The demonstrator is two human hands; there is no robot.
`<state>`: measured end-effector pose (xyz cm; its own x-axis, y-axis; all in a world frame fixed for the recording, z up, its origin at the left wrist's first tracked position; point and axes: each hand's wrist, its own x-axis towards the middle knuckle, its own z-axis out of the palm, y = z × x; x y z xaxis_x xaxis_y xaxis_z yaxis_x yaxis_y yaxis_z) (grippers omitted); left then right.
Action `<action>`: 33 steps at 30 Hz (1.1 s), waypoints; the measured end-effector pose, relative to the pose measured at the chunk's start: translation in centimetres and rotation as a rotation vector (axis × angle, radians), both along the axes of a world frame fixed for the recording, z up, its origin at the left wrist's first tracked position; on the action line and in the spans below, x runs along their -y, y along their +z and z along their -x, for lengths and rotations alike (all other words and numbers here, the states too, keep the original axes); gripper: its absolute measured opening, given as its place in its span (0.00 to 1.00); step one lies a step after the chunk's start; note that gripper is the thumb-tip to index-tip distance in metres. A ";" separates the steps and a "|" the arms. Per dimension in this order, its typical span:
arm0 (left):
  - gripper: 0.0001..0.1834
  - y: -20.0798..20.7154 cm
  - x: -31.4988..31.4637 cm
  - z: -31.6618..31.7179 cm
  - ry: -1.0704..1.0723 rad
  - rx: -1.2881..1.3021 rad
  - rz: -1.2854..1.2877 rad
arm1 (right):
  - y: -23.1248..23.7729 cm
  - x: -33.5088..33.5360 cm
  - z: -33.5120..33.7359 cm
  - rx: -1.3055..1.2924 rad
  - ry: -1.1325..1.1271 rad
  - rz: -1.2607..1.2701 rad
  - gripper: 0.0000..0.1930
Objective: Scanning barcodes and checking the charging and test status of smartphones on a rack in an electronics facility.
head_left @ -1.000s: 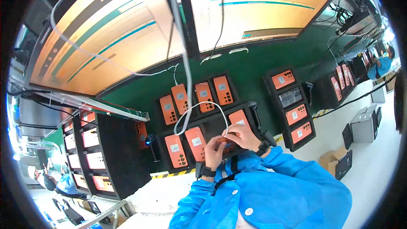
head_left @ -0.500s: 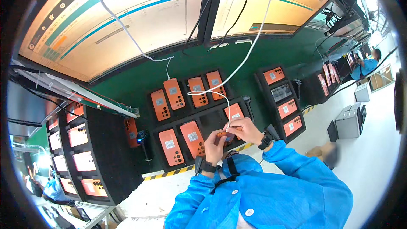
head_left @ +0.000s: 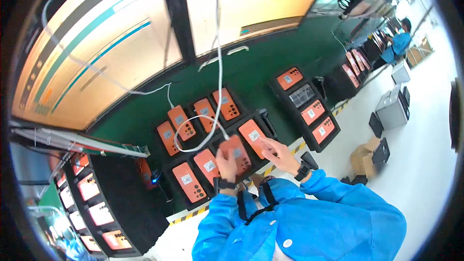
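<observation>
In the head view, an orange phone (head_left: pixel 239 152) is seen over the black tray (head_left: pixel 177 183), between two other phones, with a white cable (head_left: pixel 220 60) running to its upper end. The left hand (head_left: pixel 226 164) is placed along the phone's left edge; whether the fingers are clamped on it or merely rested there cannot be told. The right hand (head_left: pixel 280 157) is held with thumb and fingers apart, nothing gripped, near the lower end of the right-hand neighbour (head_left: pixel 250 135). For good handling, the phone is best steadied by its edges, its camera lenses left untouched, and the cable loop given slack so that the plug is not levered sideways or dragged across the neighbouring phones.
</observation>
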<state>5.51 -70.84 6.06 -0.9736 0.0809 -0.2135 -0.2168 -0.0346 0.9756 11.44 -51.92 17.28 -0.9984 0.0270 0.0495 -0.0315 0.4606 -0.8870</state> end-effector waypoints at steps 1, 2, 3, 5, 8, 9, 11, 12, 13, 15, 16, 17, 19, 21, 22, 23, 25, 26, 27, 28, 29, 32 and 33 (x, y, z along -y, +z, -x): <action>0.19 -1.9 0.0 1.0 0.067 0.108 0.008 | -0.6 -0.9 -1.9 0.211 -0.074 0.194 0.21; 0.22 -4.0 0.3 1.9 0.157 -0.026 0.066 | -2.7 -2.3 -4.0 0.264 -0.075 0.249 0.19; 0.26 -5.4 0.3 2.3 0.250 -0.161 0.124 | -4.4 -3.7 -6.2 0.303 -0.056 0.189 0.19; 0.32 -1.0 -1.5 1.9 0.247 -0.222 0.119 | -7.6 -7.8 -11.5 0.461 -0.101 0.062 0.18; 0.26 5.4 -3.7 -1.7 0.059 -0.473 0.619 | -15.2 -12.9 -23.3 0.787 -0.480 0.263 0.17; 0.22 5.6 -4.8 -3.2 -0.032 -0.422 0.515 | -18.1 -14.0 -28.7 0.801 -0.674 0.314 0.16; 0.18 4.2 -6.6 -6.0 -0.358 -0.077 0.122 | -21.4 -14.9 -37.3 0.920 -1.136 0.553 0.15; 0.17 3.6 -8.0 -7.6 -0.486 -0.034 0.134 | -22.5 -14.8 -40.9 0.963 -1.297 0.667 0.14; 0.17 3.2 -9.8 -9.2 -0.612 0.013 0.149 | -21.9 -14.3 -42.9 1.030 -1.400 0.612 0.14; 0.16 3.8 -14.8 -12.4 -0.772 0.084 0.179 | -22.2 -14.0 -47.4 1.078 -1.471 0.668 0.15; 0.16 4.0 -17.1 -14.0 -0.869 0.165 0.202 | -22.4 -14.4 -48.4 1.078 -1.494 0.699 0.15; 0.16 3.5 -19.5 -15.3 -0.903 0.164 0.216 | -22.5 -14.9 -49.1 1.013 -1.514 0.700 0.15; 0.17 2.5 -24.6 -17.9 -1.026 0.207 0.194 | -23.1 -17.2 -50.5 0.945 -1.555 0.719 0.15; 0.18 2.8 -29.7 -20.0 -1.123 0.127 0.218 | -24.1 -20.2 -51.3 0.794 -1.566 0.840 0.15; 0.19 3.1 -32.3 -20.6 -1.180 0.112 0.214 | -23.6 -21.9 -50.8 0.785 -1.580 0.862 0.15; 0.20 3.8 -35.2 -21.2 -1.224 0.086 0.200 | -22.6 -24.8 -50.0 0.753 -1.577 0.888 0.14; 0.22 7.1 -40.4 -21.6 -1.196 -0.006 0.317 | -21.1 -30.6 -48.4 0.702 -1.575 0.907 0.14; 0.24 8.6 -43.0 -21.7 -1.153 -0.079 0.435 | -20.7 -33.5 -47.4 0.627 -1.540 0.885 0.13; 0.24 9.3 -45.5 -21.6 -1.146 -0.094 0.426 | -20.1 -36.6 -46.2 0.553 -1.500 0.859 0.13; 0.25 9.6 -47.5 -21.5 -1.036 -0.180 0.440 | -19.5 -39.5 -44.8 0.542 -1.489 0.849 0.13; 0.27 9.7 -49.4 -20.9 -0.922 -0.264 0.456 | -18.5 -42.4 -43.1 0.409 -1.456 0.693 0.12; 0.26 10.2 -54.9 -18.4 -0.784 -0.353 0.360 | -12.1 -50.6 -35.8 0.117 -1.376 0.410 0.11; 0.25 10.9 -56.9 -17.5 -0.703 -0.324 0.254 | -9.4 -53.0 -33.2 -0.036 -1.355 0.290 0.10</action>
<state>22.98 -13.89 16.91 -0.7297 0.6834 -0.0243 0.1888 0.2356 0.9533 44.65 1.05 7.90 -0.1835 0.9779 -0.0999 0.2633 -0.0490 -0.9635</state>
